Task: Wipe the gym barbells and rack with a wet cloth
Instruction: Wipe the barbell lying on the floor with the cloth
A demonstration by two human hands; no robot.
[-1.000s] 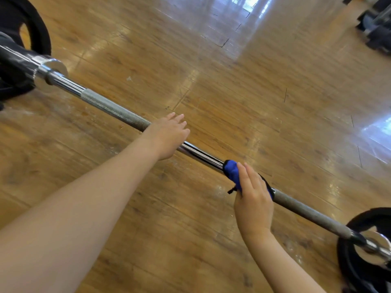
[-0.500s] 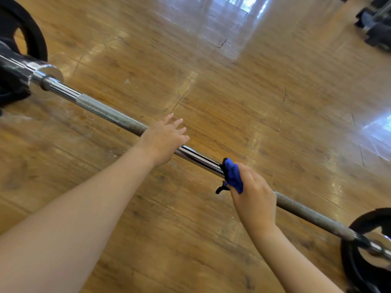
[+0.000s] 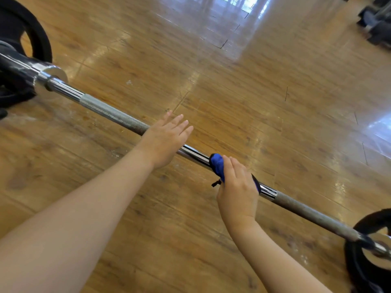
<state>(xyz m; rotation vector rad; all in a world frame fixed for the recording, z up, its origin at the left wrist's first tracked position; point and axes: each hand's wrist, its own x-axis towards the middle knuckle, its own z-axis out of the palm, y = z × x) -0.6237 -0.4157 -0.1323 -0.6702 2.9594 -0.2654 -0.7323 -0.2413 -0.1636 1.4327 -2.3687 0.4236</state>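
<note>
My right hand [image 3: 238,192] has its fingers [image 3: 237,168] curled over a blue cloth [image 3: 218,164], pinching it round the bar [image 3: 114,115] at the smooth chrome stretch near the bar's middle. The cloth wraps the bar: a bunched blue end sticks out on the side toward my left hand, a darker edge shows on the other side of my knuckles, and a small black tab hangs below the bar just beside my thumb.

My left hand [image 3: 164,142] lies flat on top of the bar, fingers [image 3: 179,123] straight and slightly spread, pointing away from me across it. It holds nothing; the palm rests on the bar where the knurled grey grip meets the chrome, and a short run of bare chrome separates it from the cloth.

The bar runs diagonally, from upper left to lower right in my view, over the wooden floor [image 3: 254,92]. Past my left hand it carries knurling, then a shiny collar [image 3: 53,76], then a dark sleeve with a black plate [image 3: 31,34] at the far end. Past my right hand there is a dull, worn knurled stretch that ends at another black plate [image 3: 359,261] with a chrome hub.

Beyond the bar the floor shines with window glare, and some dark, blurred gear [image 3: 376,24] stands well away from the bar in the far corner; I cannot tell what it is.
</note>
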